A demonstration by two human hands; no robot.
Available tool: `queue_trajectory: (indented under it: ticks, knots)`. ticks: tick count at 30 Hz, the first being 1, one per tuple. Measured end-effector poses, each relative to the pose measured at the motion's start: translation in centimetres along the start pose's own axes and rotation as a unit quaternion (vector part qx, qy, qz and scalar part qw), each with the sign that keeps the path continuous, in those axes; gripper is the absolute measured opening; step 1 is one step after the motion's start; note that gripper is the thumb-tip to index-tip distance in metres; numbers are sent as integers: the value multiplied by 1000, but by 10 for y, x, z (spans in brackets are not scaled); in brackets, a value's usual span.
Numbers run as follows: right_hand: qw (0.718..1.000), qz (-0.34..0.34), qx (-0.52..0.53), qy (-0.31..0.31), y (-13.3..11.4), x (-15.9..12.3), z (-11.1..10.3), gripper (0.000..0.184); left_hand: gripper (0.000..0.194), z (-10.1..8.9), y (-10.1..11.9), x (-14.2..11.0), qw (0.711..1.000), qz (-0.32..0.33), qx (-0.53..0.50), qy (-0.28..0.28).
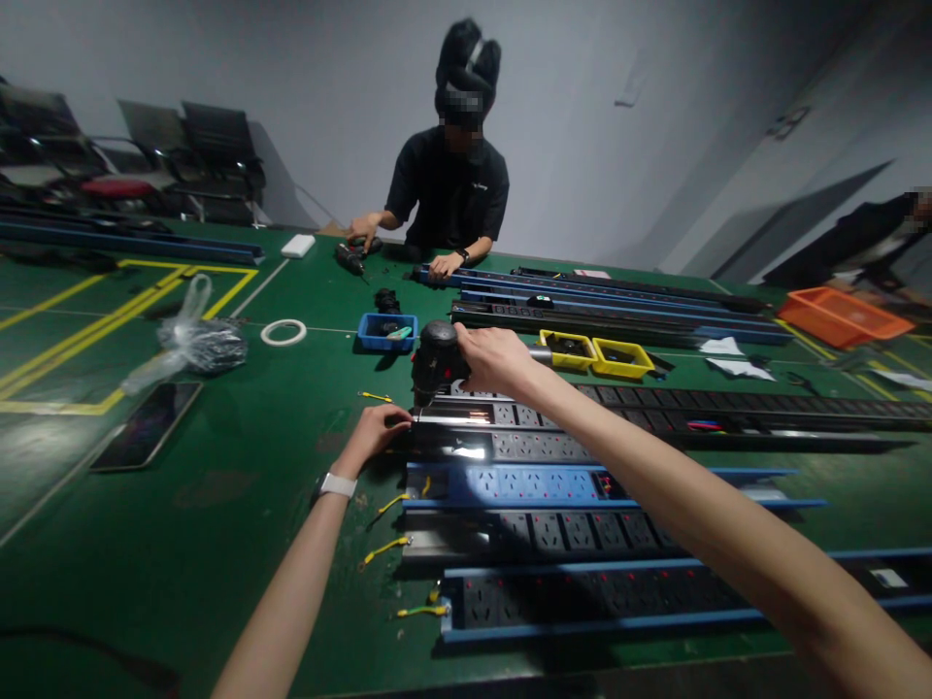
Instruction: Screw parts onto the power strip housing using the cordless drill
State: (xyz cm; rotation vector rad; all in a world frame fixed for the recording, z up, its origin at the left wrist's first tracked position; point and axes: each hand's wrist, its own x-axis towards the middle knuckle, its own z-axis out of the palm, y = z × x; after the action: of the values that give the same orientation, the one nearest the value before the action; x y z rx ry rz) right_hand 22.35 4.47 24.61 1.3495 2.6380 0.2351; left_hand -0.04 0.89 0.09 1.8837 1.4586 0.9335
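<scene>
My right hand (499, 361) grips a black cordless drill (439, 351), its bit pointing down at the left end of a black power strip (516, 416). At that same end, the fingers of my left hand (380, 433) are pinched together; what lies between them is too small to make out. A white watch (339, 483) sits on the left wrist. Nearer me lie a blue power strip (535, 484), a black one (579, 531) and a blue-edged one (546, 597). Short yellow-green wires (422, 612) stick out from their left ends.
Across the green table (240, 553), a co-worker (455, 184) has one hand by another drill (350, 258), the other on a strip. Around me are a blue bin (385, 333), yellow bins (622, 359), an orange crate (845, 316), a phone (148, 427), a tape roll (283, 333) and a plastic bag (200, 340).
</scene>
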Motion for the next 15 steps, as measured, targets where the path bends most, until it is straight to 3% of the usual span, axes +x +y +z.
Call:
queue_trajectory:
  ticks: [5,15]
  knots:
    - [997,51,-29,45,-6,5,9,57,27,1,-1,-1,1000,9,7,8]
    - [998,46,-13,50,2,3,14,51,27,1,0,-1,1000,8,1,12]
